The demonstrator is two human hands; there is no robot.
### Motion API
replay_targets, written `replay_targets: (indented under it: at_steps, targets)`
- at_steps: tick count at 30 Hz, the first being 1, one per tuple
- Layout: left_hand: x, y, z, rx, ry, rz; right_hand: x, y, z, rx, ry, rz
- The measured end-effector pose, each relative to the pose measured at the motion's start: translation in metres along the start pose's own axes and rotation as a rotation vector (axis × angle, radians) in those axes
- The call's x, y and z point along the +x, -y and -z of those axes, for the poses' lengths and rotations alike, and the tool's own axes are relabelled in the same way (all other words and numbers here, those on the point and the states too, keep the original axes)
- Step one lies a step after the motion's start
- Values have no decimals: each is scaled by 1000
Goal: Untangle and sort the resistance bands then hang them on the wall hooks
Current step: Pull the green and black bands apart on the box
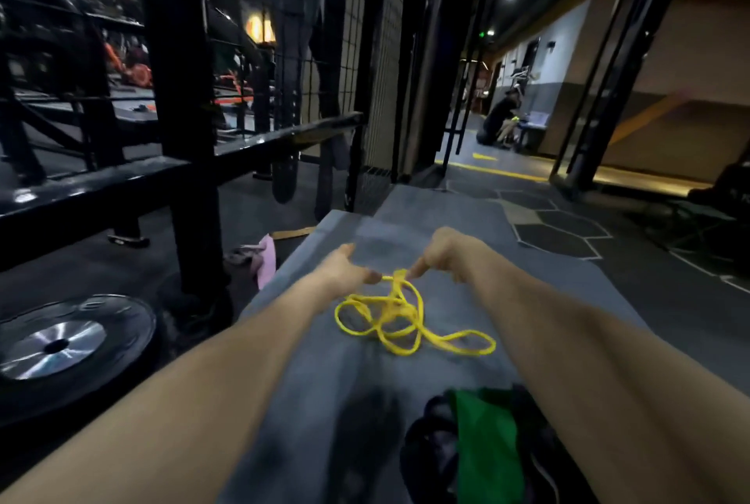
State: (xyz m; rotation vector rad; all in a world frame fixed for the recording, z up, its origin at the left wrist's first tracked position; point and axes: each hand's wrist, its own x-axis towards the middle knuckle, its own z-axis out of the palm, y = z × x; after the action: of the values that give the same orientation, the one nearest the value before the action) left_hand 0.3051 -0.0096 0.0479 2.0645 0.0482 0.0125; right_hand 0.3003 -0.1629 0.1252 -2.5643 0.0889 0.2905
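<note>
Two bare hands work at one knot, out at arm's length over a grey mat (466, 219). The yellow band (406, 321) lies on that mat in a loose snarl of loops, its tangled top lifted slightly where the hands meet it. The left hand (345, 266) has fingers curled in, fingertips pinching the band at the knot's left side. The right hand (444, 250) is curled too, finger and thumb nipping the same knot from the right. Motion blur hides the exact finger placement.

Step in hand, as I judge it: untangling, and early in it. Several loops cross one another below the knot; one long loop trails off toward the right arm. Nothing is sorted or hung yet as far as I can see.

A heap of further bands, green band (483, 446) on top of dark ones, sits on the near end of the mat, just beside the right forearm, untouched. A pink cloth-like item (266, 264) lies off the mat's left edge; whether it is a band I cannot tell. A weight plate (61, 345) lies flat on the floor at the left, under a black rack (178, 106).

Next move likely calls for drawing the pinched strands apart to loosen the knot, then feeding the free loop through. Wall hooks are not clearly visible; dark bands seem to hang on the wire grid beyond.
</note>
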Motion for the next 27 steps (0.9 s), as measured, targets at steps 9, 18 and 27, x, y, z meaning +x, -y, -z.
replay_targets:
  at_steps: [9, 18, 27]
  targets:
    - [-71, -36, 1, 5, -6, -68, -72, -20, 27, 136, -123, 104]
    - [-182, -71, -14, 10, -23, -149, -192, -63, 46, 71, -268, 110]
    - [-279, -66, -46, 85, -38, -205, -294, -128, 16, 104, -351, 23]
